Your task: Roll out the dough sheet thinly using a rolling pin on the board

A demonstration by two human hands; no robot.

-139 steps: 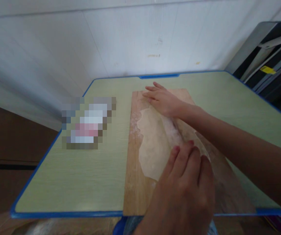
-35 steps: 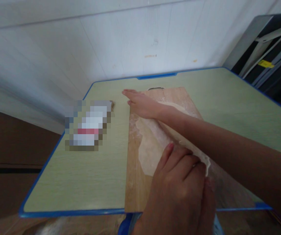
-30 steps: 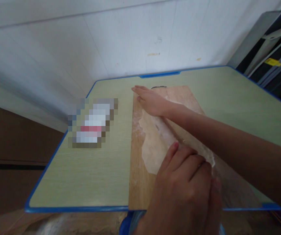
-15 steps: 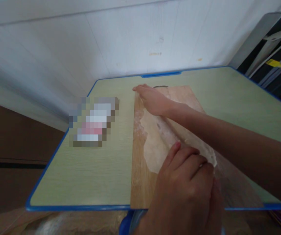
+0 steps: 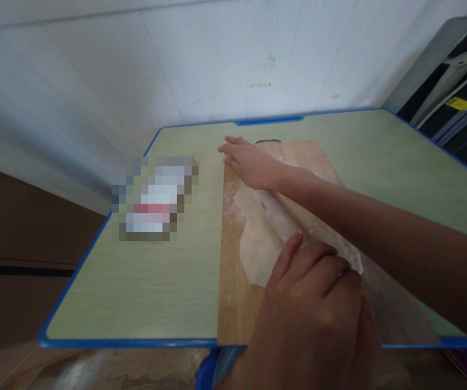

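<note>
A thin pale sheet of dough (image 5: 253, 244) lies on a floured wooden board (image 5: 231, 303). Part of the dough is wrapped around a floured rolling pin (image 5: 276, 216) that runs slantwise from near right to far left. My right hand (image 5: 250, 162) reaches across and lies flat on the pin's far end at the board's left edge, fingers stretched out. At the near end of the pin, my left hand (image 5: 315, 309) is curled over it, hiding that end and the dough beneath.
The board sits on a green table with a blue rim (image 5: 136, 287). A blurred-out packet (image 5: 154, 206) lies left of the board. A white wall stands behind the table, with dark shelving (image 5: 453, 81) at the right.
My right hand has slid left along the pin, from mid-board to the board's left edge. The left hand keeps its hold at the near end. The pin has rolled only slightly.
</note>
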